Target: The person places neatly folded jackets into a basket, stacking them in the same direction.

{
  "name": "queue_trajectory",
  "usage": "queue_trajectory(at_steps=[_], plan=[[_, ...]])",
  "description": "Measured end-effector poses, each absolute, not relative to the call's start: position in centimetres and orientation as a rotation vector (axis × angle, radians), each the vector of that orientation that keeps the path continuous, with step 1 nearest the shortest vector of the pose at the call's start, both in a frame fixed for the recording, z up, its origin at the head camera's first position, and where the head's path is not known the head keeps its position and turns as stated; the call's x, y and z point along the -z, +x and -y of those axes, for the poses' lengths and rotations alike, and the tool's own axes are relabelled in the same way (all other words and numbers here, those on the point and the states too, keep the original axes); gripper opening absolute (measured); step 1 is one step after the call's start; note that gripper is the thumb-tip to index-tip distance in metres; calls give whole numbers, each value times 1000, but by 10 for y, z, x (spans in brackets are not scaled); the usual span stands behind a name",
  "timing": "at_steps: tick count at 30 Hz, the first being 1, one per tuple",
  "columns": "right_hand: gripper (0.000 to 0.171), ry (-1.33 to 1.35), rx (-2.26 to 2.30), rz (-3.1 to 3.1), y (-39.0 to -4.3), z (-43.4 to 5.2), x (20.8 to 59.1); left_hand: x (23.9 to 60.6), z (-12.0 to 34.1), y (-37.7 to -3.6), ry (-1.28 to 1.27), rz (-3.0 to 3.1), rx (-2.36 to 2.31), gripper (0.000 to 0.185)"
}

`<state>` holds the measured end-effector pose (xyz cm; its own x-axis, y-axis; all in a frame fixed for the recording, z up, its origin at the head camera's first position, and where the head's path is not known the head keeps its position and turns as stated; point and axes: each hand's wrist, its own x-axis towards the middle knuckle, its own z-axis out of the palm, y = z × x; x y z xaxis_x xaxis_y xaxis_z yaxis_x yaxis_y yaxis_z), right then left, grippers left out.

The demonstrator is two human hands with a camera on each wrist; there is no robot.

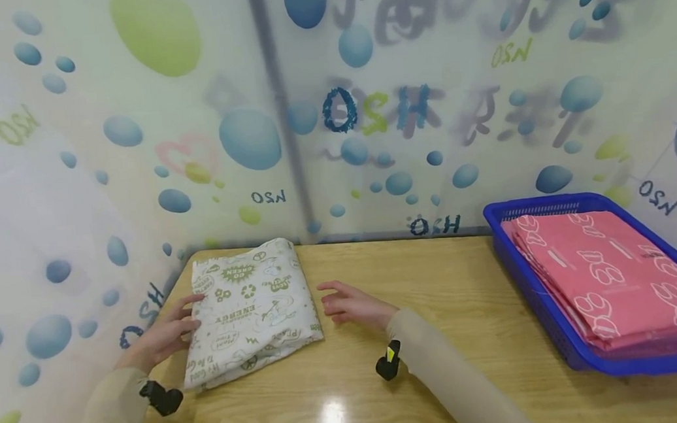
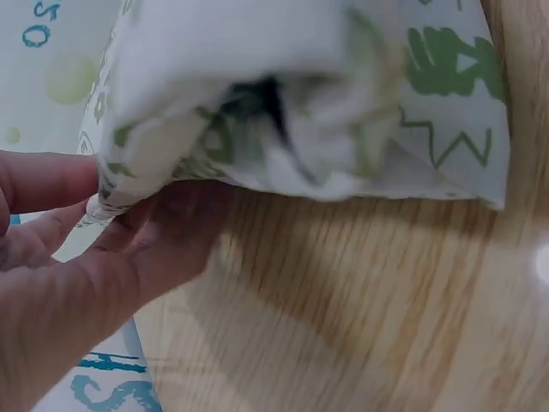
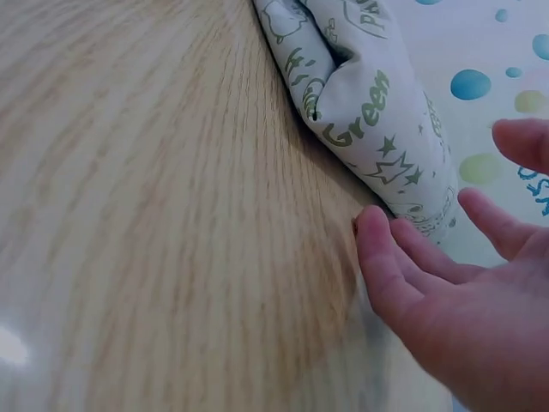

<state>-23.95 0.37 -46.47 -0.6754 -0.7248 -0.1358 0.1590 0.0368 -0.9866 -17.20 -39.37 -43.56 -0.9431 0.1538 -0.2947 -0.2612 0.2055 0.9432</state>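
A folded white cloth (image 1: 251, 309) with green printed words and drawings lies on the left part of the wooden table. At its left edge, my left hand (image 1: 161, 338) pinches the fabric. The left wrist view shows that hand's thumb and fingers (image 2: 51, 182) on either side of the cloth's edge (image 2: 129, 163), some fingertips hidden beneath it. Just off the cloth's right edge, my right hand (image 1: 353, 305) is held with fingers apart and nothing in them. From the right wrist, its fingertips (image 3: 375, 225) appear close to the rounded folded side of the cloth (image 3: 377, 120).
A blue plastic basket (image 1: 535, 319) stands on the table's right side, holding folded pink cloth (image 1: 602, 272) with white patterns. Behind the wooden table (image 1: 414, 285) hangs a white curtain (image 1: 328, 61) with blue and green dots; it also borders the left side.
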Motion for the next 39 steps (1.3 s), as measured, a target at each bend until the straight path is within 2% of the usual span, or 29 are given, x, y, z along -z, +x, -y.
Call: queue_trajectory(at_steps=[7,14,21,30,39], plan=[[55,-492,1704,-1762,-240,27,462,434,391,-173,-104,-2152,-1879,52],[79,-575,1528,-1988,-237,34,459,434,388,-172,-83,-2091,-1949,52],[88,-561,1610,-1872,-240,30,468,438,389,-171,-85,-2028,-2017,48],[73,-567,1575,-1914,-244,14,469,451,378,-169,171,-1895,-1979,47],[68,-632,1599,-1908,-244,5,473,453,363,-171,312,-1814,-1974,49]])
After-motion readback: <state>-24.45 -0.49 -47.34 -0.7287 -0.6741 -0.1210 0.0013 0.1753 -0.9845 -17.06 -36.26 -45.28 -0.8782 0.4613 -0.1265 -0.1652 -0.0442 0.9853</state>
